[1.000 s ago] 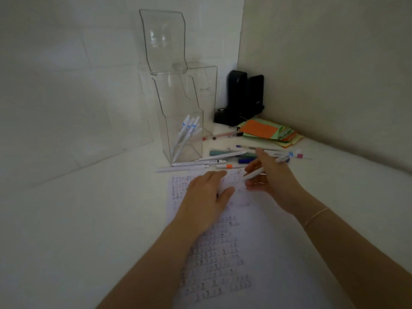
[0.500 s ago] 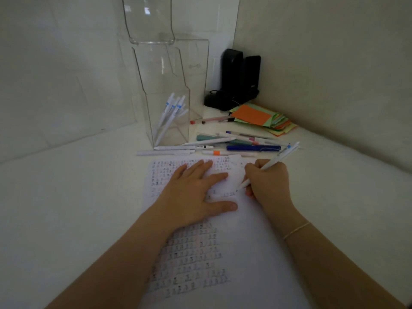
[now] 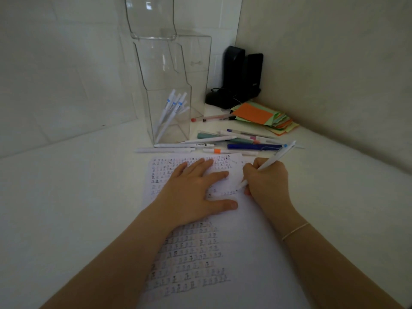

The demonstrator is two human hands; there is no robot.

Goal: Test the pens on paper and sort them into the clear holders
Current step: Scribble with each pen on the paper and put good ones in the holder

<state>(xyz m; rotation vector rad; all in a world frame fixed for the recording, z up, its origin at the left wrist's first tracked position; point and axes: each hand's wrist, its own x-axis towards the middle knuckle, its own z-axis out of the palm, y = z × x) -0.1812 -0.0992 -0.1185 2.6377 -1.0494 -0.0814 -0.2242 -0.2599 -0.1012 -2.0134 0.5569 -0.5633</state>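
White pen [image 3: 267, 165], slim-barrelled with a blue band near its top, sits in the right hand [image 3: 266, 182], whose fingers are curled round the barrel in a writing grip; its tip meets the white paper sheet [image 3: 245, 241] in a bare patch just right of rows of small test marks. The left hand [image 3: 196, 191] lies flat on the sheet, fingers straight and spread, thumb stretched toward the pen tip, pinning the paper to the pale tabletop [image 3: 66, 208].

Beyond the sheet's far edge lies a loose cluster of untested pens [image 3: 223, 143], white, teal, dark blue and one with an orange band. Behind them stands the clear acrylic holder [image 3: 169, 108], already carrying several white pens with blue bands [image 3: 172, 110] leaning in its front compartment. A second clear holder stands just behind it. A stack of orange and green paper notes [image 3: 263, 117] and a black device [image 3: 238, 79] fill the corner.

Risks, as I judge them: the left thumb lies close to the fresh line and could smear wet ink, making the result hard to read. If the flat hand lifts, the sheet may slide under the stroke. Reaching later for the holder, the wrist could sweep the loose cluster and mix tested pens with untested ones, or a hard drop could knock the tall holder.
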